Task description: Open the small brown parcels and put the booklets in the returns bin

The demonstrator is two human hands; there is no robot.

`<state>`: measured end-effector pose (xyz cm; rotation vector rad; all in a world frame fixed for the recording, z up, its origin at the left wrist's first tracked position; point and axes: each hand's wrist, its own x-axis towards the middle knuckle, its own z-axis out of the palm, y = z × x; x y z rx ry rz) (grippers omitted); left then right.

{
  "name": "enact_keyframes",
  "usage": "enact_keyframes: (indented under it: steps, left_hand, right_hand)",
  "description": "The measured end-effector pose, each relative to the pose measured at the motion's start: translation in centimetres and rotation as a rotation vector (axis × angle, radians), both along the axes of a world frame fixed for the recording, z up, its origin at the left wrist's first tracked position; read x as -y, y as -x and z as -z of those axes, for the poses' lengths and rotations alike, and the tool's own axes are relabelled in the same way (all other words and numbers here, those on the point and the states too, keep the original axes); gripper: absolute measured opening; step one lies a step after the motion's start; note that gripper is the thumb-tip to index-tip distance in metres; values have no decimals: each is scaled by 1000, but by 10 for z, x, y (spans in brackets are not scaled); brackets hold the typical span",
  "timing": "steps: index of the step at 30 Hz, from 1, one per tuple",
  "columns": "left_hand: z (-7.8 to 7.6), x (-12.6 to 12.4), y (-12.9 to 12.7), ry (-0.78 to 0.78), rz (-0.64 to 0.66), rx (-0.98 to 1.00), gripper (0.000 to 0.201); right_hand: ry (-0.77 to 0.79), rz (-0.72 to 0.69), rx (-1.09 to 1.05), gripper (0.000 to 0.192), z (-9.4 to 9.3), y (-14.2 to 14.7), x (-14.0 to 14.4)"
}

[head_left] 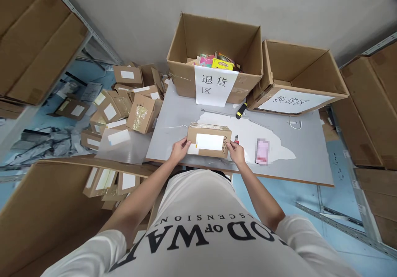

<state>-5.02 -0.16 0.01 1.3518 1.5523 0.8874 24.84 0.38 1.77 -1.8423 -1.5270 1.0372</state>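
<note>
Both forearms reach forward over the desk (173,115). Left hand (180,149) and right hand (236,152) each grip an end of a small labelled parcel (209,141); a phone (262,152) lies right of it.

Parcel warehouse — stacked cartons (37,41), labelled sorting boxes (214,49)

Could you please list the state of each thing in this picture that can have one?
small parcel: closed, label up, flat on the table, held at both ends.
left hand: gripping the parcel's left end.
right hand: gripping the parcel's right end.
left big carton: open, partly filled with colourful packs.
right big carton: open, tilted, contents not visible.
pile of small boxes: closed, heaped left of the table.
</note>
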Motion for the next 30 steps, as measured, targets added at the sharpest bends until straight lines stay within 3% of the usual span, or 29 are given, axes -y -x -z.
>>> enact_keyframes:
  steps: [6,13,18,25,30]
  left_hand:
    - [17,-12,0,57,6,-35,53]
    - [44,-14,3,188,41,197,76]
    - [52,-13,5,241,15,358,88]
    - [54,-9,0,254,-55,405,89]
    - [58,-5,4,270,-111,375,73]
  right_hand:
    - [106,8,210,47,4,4,-7]
    - [187,-11,298,47,20,9,-17]
    - [161,46,199,48,33,7,-15]
    - [125,101,150,51,43,4,-13]
    - [109,130,-29,53,53,1,-6]
